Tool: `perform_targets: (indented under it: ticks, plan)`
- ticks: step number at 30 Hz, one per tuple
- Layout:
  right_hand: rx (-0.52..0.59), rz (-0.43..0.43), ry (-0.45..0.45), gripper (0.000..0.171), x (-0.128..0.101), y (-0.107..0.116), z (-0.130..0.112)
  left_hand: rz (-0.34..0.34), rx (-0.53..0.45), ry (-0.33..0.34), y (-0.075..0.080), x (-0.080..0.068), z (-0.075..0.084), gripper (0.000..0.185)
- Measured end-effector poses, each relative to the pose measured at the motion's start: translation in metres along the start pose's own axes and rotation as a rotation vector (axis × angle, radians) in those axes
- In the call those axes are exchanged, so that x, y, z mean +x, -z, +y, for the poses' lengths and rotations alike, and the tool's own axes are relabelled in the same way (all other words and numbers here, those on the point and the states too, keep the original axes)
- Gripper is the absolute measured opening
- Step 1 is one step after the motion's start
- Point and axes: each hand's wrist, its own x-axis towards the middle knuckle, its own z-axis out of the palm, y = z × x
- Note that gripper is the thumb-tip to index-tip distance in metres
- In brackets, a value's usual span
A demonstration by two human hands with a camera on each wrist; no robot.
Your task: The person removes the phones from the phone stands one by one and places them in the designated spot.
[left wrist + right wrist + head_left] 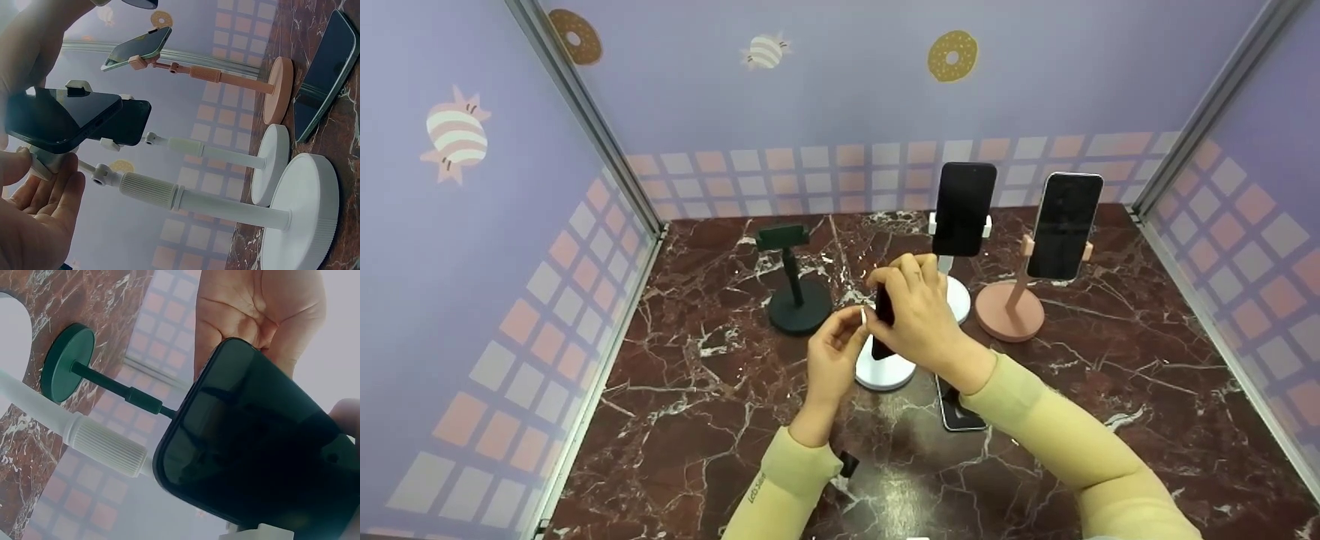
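My right hand (pixel 916 309) grips a dark phone (pixel 883 319) upright at the top of the near white stand (pixel 885 373). In the right wrist view the phone (pixel 253 450) fills the frame, with the right hand's palm (pixel 259 309) behind it. My left hand (pixel 851 330) pinches that stand's white clamp (pixel 49 163), and in the left wrist view the phone (pixel 62 121) lies in the clamp above the left hand's fingers (pixel 45 219). The stand's ribbed stem (pixel 149 191) runs to its round base (pixel 306 214).
A second white stand (pixel 958 296) holds a black phone (pixel 964 210), and a pink stand (pixel 1009 311) holds another phone (pixel 1063 225). A dark green stand (pixel 797 304) at the left is empty. One phone (pixel 960 411) lies flat under my right forearm. Purple walls enclose the marble table (pixel 682 420).
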Motion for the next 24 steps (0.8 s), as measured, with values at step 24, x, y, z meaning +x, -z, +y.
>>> perform_targets:
  ticks: [24]
  plan:
    - [0.044,0.044,0.110,0.048,-0.0016,-0.0037,-0.0021,0.015,0.009,0.024,-0.0020,-0.0028,0.0011,0.028]
